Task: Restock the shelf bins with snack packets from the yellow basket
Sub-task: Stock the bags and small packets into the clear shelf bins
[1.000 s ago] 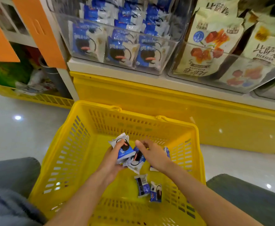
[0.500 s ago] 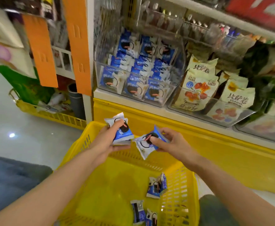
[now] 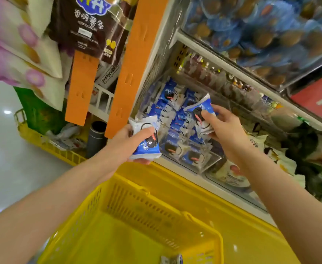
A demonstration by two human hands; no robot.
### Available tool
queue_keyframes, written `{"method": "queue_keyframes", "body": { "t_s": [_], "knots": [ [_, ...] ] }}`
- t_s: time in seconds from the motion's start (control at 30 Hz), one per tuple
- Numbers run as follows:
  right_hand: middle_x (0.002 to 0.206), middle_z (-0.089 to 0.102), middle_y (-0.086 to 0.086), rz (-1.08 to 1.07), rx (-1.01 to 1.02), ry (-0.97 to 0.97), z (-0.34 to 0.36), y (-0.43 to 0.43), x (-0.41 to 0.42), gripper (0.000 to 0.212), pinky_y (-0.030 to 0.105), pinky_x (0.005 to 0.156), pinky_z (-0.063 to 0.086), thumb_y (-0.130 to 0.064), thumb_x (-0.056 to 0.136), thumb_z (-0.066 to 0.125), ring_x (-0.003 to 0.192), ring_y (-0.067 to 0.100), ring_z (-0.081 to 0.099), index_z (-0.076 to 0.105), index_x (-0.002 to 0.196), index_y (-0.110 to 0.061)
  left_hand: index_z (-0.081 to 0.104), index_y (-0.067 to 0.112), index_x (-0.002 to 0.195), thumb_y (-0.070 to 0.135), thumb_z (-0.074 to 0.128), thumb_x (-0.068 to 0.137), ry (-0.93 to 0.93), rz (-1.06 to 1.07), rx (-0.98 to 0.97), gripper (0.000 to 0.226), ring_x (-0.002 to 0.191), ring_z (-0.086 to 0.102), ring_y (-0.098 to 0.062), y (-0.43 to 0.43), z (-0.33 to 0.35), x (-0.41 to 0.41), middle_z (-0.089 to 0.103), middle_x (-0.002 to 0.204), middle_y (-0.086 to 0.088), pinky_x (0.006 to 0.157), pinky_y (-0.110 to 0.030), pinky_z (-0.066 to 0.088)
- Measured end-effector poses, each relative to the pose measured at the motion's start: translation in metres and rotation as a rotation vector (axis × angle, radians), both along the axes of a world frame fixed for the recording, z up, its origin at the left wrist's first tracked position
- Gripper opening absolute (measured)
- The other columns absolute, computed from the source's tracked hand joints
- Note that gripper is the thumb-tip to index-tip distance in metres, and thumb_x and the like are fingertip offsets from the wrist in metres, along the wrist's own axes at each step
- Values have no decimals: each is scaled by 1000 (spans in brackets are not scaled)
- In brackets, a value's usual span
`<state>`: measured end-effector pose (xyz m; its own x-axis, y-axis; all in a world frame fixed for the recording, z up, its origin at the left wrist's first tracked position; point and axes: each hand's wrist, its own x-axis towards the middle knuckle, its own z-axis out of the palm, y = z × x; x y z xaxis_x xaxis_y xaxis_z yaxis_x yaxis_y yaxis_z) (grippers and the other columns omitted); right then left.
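My left fingers [image 3: 144, 133] are curled round what looks like two snack packets [image 3: 146, 147], with the thumb pressed on top so the slippery film does not slide. My right fingers [image 3: 207, 116] pinch another packet [image 3: 198, 108] by its crinkled side. I hold it over the clear bin [image 3: 210, 161], I think to drop it among the same blue and white ones. The wrappers are glossy and puffy like small pillows. The bin wall is hard transparent plastic. Below, the yellow basket [image 3: 156, 204], a plastic lattice, keeps at least one last packet [image 3: 172, 260].
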<state>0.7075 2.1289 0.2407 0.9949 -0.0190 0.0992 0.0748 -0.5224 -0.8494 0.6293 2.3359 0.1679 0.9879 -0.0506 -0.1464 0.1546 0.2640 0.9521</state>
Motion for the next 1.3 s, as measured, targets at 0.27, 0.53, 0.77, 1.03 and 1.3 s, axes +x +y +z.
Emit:
{"method": "queue_keyframes", "body": {
  "t_s": [0.27,0.53,0.77,1.03,1.3],
  "knots": [
    [137,50,9,-35,-369,-95,-18,51,108,44,24,89,39,-25,89,63,122,24,50,53,128,-8,50,26,121,38,58,86,-55,34,-58,38,86,70,-21,22,7,24,67,108,-4,73,-40,59],
    [136,50,14,91,-504,-82,-46,77,158,37,24,89,36,-15,91,60,124,27,47,54,126,-5,51,28,117,38,61,83,-54,46,-110,36,82,71,-22,27,2,43,69,103,-5,70,-44,59],
    [132,46,15,-5,-561,-270,-41,78,131,38,32,101,38,-26,93,56,121,27,44,51,127,-8,52,37,109,47,54,84,-73,42,-42,27,81,71,-19,22,0,44,70,102,-2,71,-39,59],
    [86,62,-15,339,-173,-74,-24,86,-19,20,7,55,44,-41,94,46,72,-8,60,58,103,-27,50,40,98,63,50,65,-127,35,-9,40,69,70,-8,6,2,25,72,77,12,53,-25,57],
    [94,67,-7,364,-247,83,-19,75,-59,28,17,69,50,-36,86,62,76,-1,60,64,109,-18,44,42,99,62,52,59,-123,161,-49,46,71,66,6,-10,1,11,63,96,12,53,-11,49]
  ]
}}
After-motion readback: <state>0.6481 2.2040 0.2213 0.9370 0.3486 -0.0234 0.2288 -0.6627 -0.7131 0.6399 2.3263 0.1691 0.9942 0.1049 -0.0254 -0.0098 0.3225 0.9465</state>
